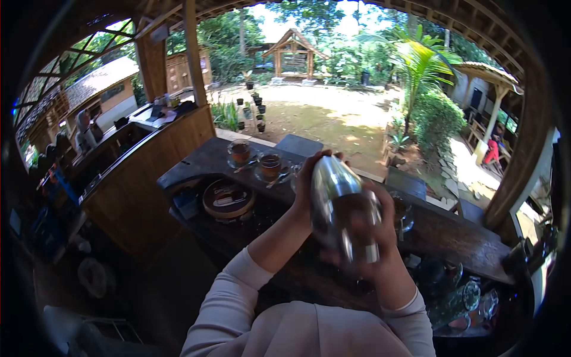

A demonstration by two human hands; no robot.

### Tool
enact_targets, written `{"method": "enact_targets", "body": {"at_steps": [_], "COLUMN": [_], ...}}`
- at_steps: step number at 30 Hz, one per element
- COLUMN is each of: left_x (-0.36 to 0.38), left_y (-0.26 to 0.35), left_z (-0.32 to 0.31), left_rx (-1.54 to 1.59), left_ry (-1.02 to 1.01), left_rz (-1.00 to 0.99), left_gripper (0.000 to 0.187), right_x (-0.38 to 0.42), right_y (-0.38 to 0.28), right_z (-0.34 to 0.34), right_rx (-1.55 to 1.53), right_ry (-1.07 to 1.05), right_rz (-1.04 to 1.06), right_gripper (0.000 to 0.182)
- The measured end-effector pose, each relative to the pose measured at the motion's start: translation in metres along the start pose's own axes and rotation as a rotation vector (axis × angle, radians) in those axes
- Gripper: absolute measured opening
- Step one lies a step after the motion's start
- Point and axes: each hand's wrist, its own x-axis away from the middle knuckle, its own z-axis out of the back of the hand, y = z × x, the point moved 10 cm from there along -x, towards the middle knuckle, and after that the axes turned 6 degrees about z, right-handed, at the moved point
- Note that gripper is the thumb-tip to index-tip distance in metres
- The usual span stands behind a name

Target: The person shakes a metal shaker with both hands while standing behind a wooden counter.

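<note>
A shiny metal shaker [340, 205] is held up in front of the chest, tilted and partly smeared by motion. My left hand [308, 181] wraps round its upper left side, with fingertips showing over the top. My right hand [383, 223] grips its right and lower side, its fingers blurred. Behind the shaker, on the dark wooden counter [440, 238], stand a glass cup of brown drink [239, 152] and another such cup [270, 166], each on a saucer with a spoon. More glassware [401, 215] shows just right of my right hand.
A round wooden tray [228, 200] and a blue container [186, 203] sit on the lower shelf at left. Large glass jars [464, 300] stand at lower right. Stools [406, 182] line the counter's far side. A person [88, 131] is behind the wooden partition [148, 184].
</note>
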Motion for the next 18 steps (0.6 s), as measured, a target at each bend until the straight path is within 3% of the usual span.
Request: {"method": "enact_targets", "body": {"at_steps": [1,3,4,5,7,8,9,11,12,13,15,16,17,18], "left_x": [-0.011,-0.017,-0.011,-0.02,-0.021,-0.028,-0.039,-0.062,-0.072,-0.088,-0.085,-0.067,-0.057,-0.042], "left_y": [-0.017,-0.036,-0.044,-0.052,-0.064,-0.066,-0.079,-0.132,-0.151,-0.161,-0.194,-0.195,-0.202,-0.196], "left_z": [0.045,0.061,0.008,-0.016,-0.088,-0.104,-0.098,-0.071,-0.054,-0.043,-0.063,-0.1,-0.119,-0.157], "left_rx": [-0.033,0.005,-0.058,-0.041,0.014,-0.029,-0.035,-0.037,-0.076,-0.233,-0.066,-0.051,-0.058,-0.041], "left_ry": [0.041,0.387,0.297,0.016,-0.207,-0.242,-0.151,-0.136,-0.137,-0.15,-0.058,-0.145,-0.16,-0.256], "left_rz": [0.225,0.093,0.166,0.301,0.317,0.211,0.263,0.582,0.6,0.454,0.511,0.585,0.664,0.661], "left_gripper": [0.025,0.026,0.029,0.026,0.022,0.019,0.022,0.027,0.036,0.039,0.036,0.026,0.032,0.034], "right_x": [0.006,0.023,-0.003,-0.024,-0.021,-0.02,-0.02,-0.019,-0.014,0.012,0.008,-0.01,-0.019,0.001], "right_y": [0.034,0.062,0.028,-0.012,-0.019,-0.024,-0.029,-0.04,-0.018,-0.005,-0.038,-0.066,-0.078,-0.075], "right_z": [0.0,0.037,0.044,0.046,0.055,0.062,0.068,0.078,0.094,0.126,0.149,0.137,0.129,0.131], "right_rx": [0.117,0.06,0.154,0.191,0.278,0.337,0.399,0.516,0.632,0.698,0.628,0.687,0.371,0.419], "right_ry": [-0.026,0.178,0.07,0.025,0.02,0.023,0.03,0.054,0.007,0.198,0.276,0.122,0.119,0.112], "right_rz": [-0.024,-0.214,-0.063,0.155,0.139,0.143,0.15,0.171,0.017,-0.112,-0.033,0.041,-0.122,-0.138], "right_gripper": [0.042,0.08,0.079,0.079,0.075,0.071,0.067,0.061,0.065,0.07,0.075,0.082,0.088,0.088]}}
